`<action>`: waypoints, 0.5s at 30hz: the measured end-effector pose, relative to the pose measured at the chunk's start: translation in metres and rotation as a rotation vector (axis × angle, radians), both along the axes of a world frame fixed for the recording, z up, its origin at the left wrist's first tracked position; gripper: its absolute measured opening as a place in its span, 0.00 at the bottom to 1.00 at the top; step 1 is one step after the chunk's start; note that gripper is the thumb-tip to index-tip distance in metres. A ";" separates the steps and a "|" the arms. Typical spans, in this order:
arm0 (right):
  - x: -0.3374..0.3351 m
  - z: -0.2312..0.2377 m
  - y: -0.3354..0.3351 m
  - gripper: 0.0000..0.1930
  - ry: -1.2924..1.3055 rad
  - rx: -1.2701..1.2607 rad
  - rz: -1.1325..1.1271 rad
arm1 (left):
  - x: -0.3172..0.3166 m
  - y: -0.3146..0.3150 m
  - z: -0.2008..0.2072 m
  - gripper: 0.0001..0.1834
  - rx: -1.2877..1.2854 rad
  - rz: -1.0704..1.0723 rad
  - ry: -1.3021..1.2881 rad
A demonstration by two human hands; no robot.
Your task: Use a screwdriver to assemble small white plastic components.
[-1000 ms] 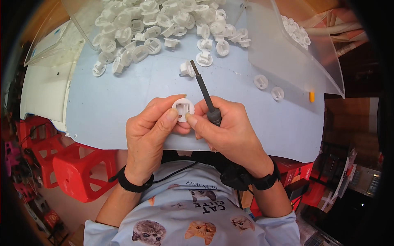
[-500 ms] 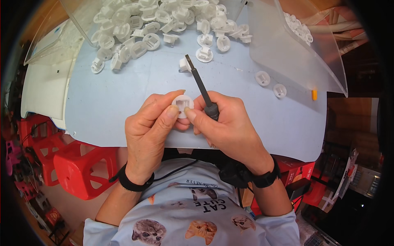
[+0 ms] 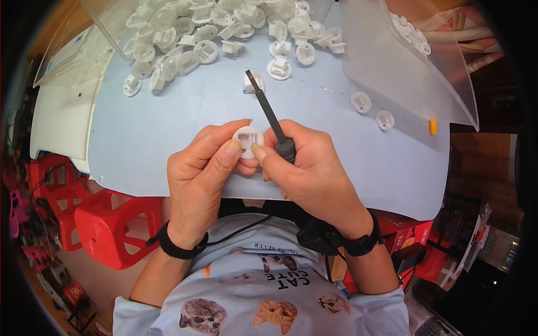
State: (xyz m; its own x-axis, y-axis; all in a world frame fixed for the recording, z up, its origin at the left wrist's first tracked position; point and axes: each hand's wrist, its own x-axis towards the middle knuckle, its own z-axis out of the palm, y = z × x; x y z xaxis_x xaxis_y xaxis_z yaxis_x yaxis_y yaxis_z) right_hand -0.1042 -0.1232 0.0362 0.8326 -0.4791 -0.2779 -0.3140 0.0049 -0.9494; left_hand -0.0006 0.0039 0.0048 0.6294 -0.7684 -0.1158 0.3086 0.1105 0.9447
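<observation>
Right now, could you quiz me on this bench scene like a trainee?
1. True or false: both hands grip the round white plastic part.
2. Which hand also holds the dark tool? A left hand B right hand
3. Fill in: the heap of white parts lies ___ the hands on the pale blue table.

Key: 1 true; 2 B; 3 beyond.
</observation>
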 end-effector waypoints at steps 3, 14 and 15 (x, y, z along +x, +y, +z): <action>-0.001 0.004 -0.002 0.06 0.052 -0.028 0.029 | -0.001 0.001 0.000 0.15 0.007 -0.005 -0.005; -0.009 -0.002 0.000 0.05 0.039 -0.168 0.032 | -0.007 -0.002 0.006 0.16 0.104 -0.074 -0.119; -0.009 -0.002 0.001 0.05 0.052 -0.222 0.046 | -0.006 -0.002 0.008 0.16 0.120 -0.087 -0.102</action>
State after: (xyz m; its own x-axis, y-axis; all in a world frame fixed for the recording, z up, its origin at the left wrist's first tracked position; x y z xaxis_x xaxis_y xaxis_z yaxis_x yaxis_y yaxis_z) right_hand -0.1135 -0.1226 0.0341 0.8424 -0.4949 -0.2132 -0.3578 -0.2179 -0.9080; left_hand -0.0070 0.0019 0.0125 0.5745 -0.8049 -0.1485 0.2140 -0.0274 0.9765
